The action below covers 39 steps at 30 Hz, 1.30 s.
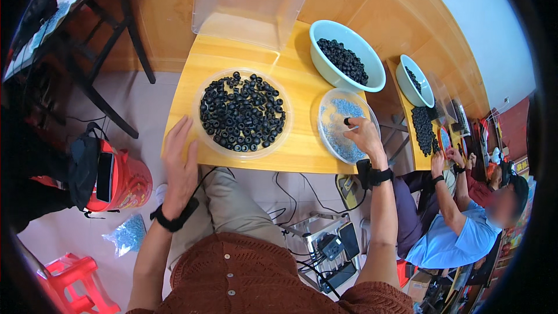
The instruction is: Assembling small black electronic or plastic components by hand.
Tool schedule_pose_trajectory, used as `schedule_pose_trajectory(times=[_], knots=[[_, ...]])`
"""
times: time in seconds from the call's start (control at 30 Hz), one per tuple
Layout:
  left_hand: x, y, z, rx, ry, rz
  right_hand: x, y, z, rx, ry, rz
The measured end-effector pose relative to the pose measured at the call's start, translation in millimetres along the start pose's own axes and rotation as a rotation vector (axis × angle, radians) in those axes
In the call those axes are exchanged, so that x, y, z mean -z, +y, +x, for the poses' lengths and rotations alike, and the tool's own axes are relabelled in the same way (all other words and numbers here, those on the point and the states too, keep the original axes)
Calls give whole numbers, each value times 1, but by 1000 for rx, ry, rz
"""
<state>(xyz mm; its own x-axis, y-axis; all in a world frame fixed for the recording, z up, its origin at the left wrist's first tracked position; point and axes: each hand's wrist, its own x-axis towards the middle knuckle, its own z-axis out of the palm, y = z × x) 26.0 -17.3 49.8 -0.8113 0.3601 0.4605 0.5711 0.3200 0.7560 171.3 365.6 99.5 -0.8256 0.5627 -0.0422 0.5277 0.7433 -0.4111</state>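
Right hand (366, 138) is hovering over a shallow clear bowl (320, 134) of blue granules (347, 150); fingertips are closing on one black bead (347, 121), though which finger bears on it is too small to tell. Left hand (180, 150) is lying beside a round clear tray (289, 135) of loose black beads (244, 110), thumb spread from fingers; nothing is showing in its grasp.

Risks, as I'm judging them: the held bead is perching at the very fingertips, so a loose pinch could be dropping it among the granules. Bowl and tray are both sitting near the front edge of the yellow wooden table (302, 151); a wrist or forearm knock could be tipping either one and scattering its load.

Orientation: the held bead is lying at the hand's far left, above the bowl's interior. It is looking squat, nearly as broad as long, so no clear long axis is showing; which way its bore is pointing, I cannot tell. Tray beads are facing every which way, some showing their holes upward.
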Motion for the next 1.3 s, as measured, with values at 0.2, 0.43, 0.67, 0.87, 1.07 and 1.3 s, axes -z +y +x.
schedule_pose_trajectory(times=[0.2, 0.43, 0.67, 0.87, 1.07, 1.3], knots=[[11, 17, -61, 238, 88, -186, -3, -17, 23, 168, -263, -170], [1, 39, -46, 256, 56, -352, -13, -17, 18, 209, -310, -202], [-63, 51, 38, -422, -426, 107, -22, -11, 8, 312, -205, -204], [-117, 27, 54, -572, -608, 171, -21, -17, 6, 364, -228, -193], [-114, 26, 65, -592, -596, 291, -17, -19, 7, 320, -298, -163], [-94, 14, 78, -465, -491, 462, -17, -12, 8, 261, -297, -167]])
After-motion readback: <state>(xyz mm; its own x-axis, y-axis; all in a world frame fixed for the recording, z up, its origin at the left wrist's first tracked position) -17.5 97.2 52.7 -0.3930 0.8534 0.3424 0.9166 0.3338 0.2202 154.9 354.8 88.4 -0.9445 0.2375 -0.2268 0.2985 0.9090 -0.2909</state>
